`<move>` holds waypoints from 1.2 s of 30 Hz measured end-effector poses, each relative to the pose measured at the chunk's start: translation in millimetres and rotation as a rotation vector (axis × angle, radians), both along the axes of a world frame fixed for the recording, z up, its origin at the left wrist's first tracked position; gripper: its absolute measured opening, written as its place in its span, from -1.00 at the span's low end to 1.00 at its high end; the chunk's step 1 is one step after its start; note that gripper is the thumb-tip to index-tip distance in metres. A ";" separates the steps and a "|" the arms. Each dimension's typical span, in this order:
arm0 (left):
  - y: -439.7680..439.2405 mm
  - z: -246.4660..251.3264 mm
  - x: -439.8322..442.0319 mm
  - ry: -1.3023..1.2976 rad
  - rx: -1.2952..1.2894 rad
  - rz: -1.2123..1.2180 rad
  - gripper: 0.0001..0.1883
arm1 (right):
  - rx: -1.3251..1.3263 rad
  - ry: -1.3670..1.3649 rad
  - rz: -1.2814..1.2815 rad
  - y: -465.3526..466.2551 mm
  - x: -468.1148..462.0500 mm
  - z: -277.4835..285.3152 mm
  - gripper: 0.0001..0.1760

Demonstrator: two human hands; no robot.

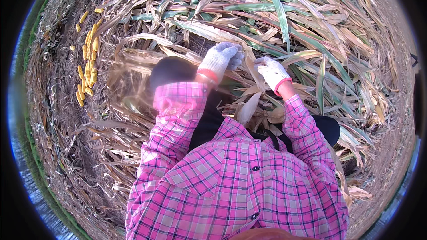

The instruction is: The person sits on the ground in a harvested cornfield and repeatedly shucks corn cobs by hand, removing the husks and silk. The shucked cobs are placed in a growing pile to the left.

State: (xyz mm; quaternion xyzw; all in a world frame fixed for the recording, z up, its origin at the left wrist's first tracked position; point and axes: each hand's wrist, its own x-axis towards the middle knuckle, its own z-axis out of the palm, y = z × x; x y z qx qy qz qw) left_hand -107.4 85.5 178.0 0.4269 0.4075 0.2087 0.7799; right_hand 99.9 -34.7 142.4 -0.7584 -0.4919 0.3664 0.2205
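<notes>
My left hand [223, 56], in a whitish knit glove with a red cuff, is bent at the fingers beside a dry, pale corn leaf [249, 60]. On the other side of this leaf is my right hand [271, 71], gloved alike, its curled fingertips at the leaf's edge. Whether either hand grips the leaf is not clear. Below and between the hands, dry husks [249, 108] hang among the stalks. No corn ear shows between my hands.
Cut corn stalks [300, 23] with green and brown leaves lie thickly in front and to the right. Several husked yellow corn ears [88, 63] lie in a row on the ground at the left. My dark-clad knees stand on both sides.
</notes>
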 end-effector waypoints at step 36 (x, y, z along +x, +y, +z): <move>17.7 -32.5 9.4 0.611 0.886 -0.067 -0.68 | -0.224 -0.509 0.249 -52.2 52.8 2.0 -0.43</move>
